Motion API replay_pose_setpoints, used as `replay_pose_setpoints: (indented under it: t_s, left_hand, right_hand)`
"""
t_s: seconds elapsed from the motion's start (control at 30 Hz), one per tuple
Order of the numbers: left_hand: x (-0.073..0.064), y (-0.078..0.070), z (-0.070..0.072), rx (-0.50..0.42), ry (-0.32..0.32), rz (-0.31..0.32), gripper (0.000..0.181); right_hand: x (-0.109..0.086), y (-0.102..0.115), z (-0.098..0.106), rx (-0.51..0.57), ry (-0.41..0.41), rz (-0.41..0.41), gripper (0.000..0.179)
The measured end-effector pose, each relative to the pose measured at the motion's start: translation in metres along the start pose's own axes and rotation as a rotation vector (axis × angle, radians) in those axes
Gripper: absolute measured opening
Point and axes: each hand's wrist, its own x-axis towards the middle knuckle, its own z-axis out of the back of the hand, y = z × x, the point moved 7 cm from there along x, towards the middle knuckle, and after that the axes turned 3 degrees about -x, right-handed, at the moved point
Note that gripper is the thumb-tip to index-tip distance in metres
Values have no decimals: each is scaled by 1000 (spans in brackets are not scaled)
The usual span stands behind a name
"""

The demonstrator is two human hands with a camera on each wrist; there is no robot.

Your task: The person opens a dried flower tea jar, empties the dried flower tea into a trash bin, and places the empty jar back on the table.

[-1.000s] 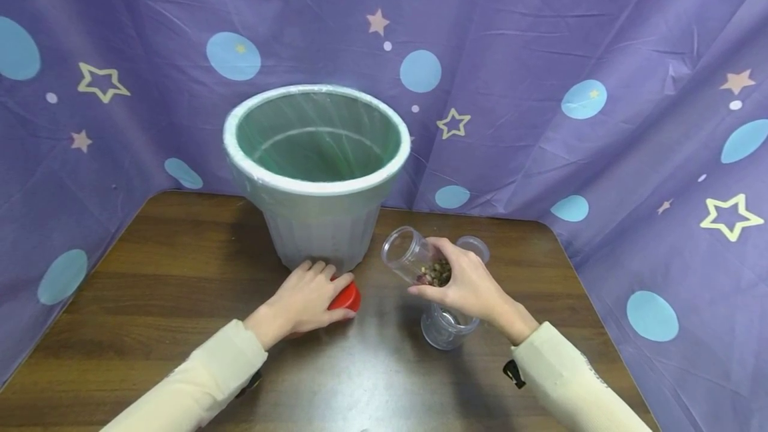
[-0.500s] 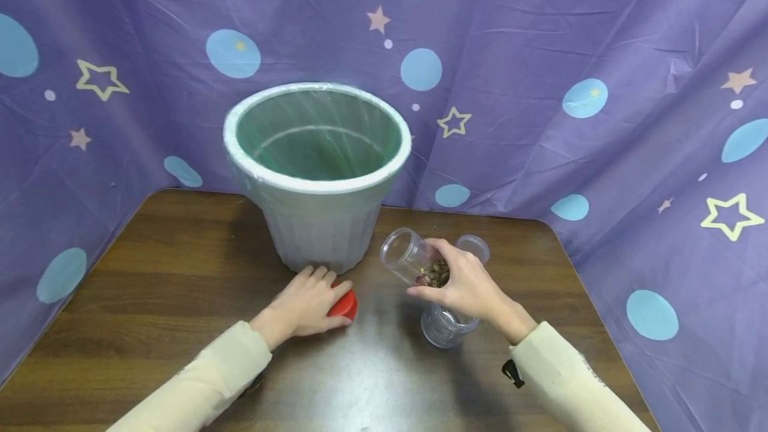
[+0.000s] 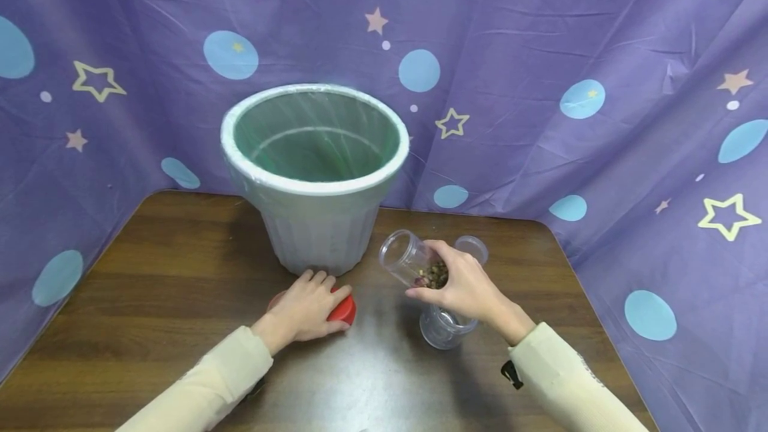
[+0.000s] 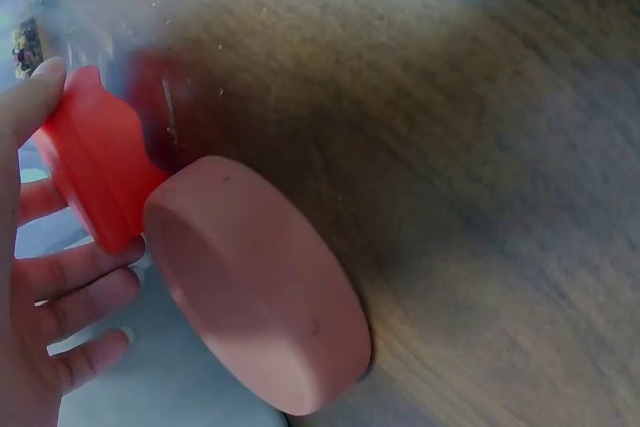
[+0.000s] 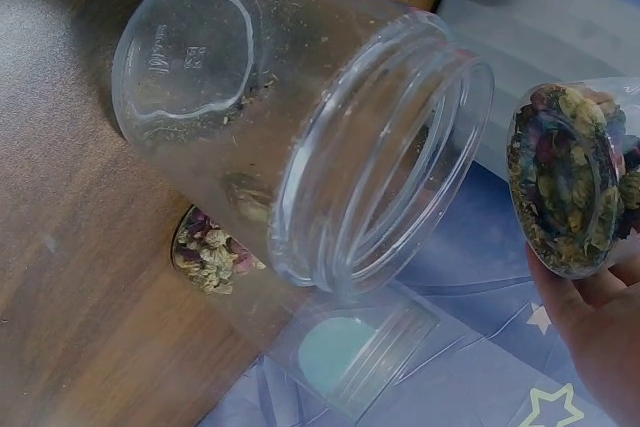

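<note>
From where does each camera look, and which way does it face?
Head: worn there, facing forward and down at the table; left hand, right hand and sleeves show.
Left wrist: worn there, facing a red object and pinkish item; left hand shows.
Right wrist: worn there, facing a standing jar and the held flower jar; parts of both hands show.
Head and left wrist share the red object.

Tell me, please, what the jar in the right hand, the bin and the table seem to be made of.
Jar: clear, glossy plastic or glass; dried flowers show through its wall.
Bin: probably plastic, pale, with vertical ribs below; streaky shine inside suggests clear film.
Table: brown wood or wood-look laminate, fairly glossy, judging by its grain and bright reflection.
</note>
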Motion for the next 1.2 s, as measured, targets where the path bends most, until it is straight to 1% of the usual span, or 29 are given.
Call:
replay_pose_setpoints:
  t_s: [0.13,0.3,0.5,0.6,0.73,0.8,1.0,1.07,1.2]
  left_hand:
    - [0,-1,-3,8,-5,6,64]
    - [2,-3,-3,16,-40,25,64]
    - [3,-3,-7,3,-28,71,67]
    - [3,-3,-8,17,-52,97,69]
    - [5,-4,-8,33,-99,135,71]
    - [7,-5,-10,32,-107,152,71]
    - [8,-7,-11,26,-95,184,66]
    - [8,-9,-11,34,-112,182,64]
    - [8,-11,-11,61,-168,175,64]
  right_hand:
    - [0,0,0,-1,-1,3,76]
    - [1,1,0,1,-4,1,76]
    - [1,3,-1,8,5,-5,76]
    - [1,3,-1,9,3,-1,76]
    - [0,2,-2,4,0,2,75]
    - [0,2,-2,2,2,0,75]
    - [0,1,-2,5,7,-8,76]
    - [-1,0,-2,7,5,-8,76]
    - [-1,-1,-1,8,2,-8,77]
